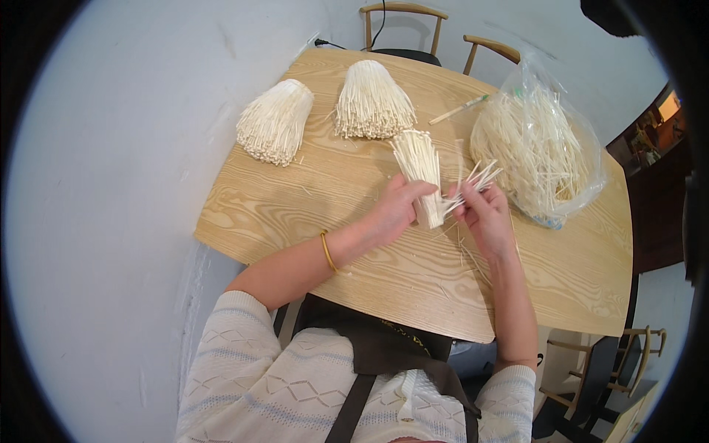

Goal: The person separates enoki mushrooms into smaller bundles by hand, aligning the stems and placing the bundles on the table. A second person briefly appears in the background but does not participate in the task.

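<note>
In the head view my left hand (pixel 396 210) is closed around a bundle of enoki mushrooms (pixel 416 158), caps pointing away from me and cut base towards me. My right hand (pixel 484 207), just right of the bundle's base, pinches several loose enoki stems (pixel 482 176) between thumb and fingers. Beyond my hands stands a large enoki cluster (pixel 372 99), its caps spread on the table. Another such cluster (pixel 275 122) is farther left. A clear plastic bag (pixel 592 183) full of loose enoki strands (pixel 534 138) lies to the right.
The wooden table (pixel 332 188) meets a white wall on the left. A thin stick-like item with a green end (pixel 458 109) lies near the bag. Loose stems (pixel 471 255) are scattered near my right wrist. Chairs (pixel 404 30) stand beyond the table and others at the lower right.
</note>
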`<state>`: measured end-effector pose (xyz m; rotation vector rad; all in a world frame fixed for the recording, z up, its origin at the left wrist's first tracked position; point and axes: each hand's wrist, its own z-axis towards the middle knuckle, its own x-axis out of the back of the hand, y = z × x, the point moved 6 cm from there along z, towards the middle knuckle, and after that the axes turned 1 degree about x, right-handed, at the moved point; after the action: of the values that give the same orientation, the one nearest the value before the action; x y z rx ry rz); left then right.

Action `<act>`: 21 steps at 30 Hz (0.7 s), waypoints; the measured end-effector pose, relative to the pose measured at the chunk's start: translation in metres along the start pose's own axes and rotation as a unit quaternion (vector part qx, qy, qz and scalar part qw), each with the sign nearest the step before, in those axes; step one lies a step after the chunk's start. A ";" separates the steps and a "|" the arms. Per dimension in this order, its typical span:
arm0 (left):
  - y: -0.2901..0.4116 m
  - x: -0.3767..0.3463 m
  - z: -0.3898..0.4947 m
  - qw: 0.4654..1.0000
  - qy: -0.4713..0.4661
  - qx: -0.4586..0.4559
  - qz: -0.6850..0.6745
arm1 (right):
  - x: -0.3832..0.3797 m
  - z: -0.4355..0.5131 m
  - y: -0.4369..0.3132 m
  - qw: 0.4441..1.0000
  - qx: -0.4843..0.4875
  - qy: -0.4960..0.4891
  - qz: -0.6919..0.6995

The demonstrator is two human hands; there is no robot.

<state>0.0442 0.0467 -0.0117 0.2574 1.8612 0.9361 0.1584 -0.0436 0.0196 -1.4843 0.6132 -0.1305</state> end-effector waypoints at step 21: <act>0.000 -0.011 -0.003 0.997 -0.054 -0.032 0.038 | 0.002 0.001 0.004 0.991 0.000 -0.002 -0.136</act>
<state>0.0473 0.0388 -0.0037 0.3339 1.7305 1.0121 0.1596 -0.0430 0.0147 -1.5633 0.4055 -0.3375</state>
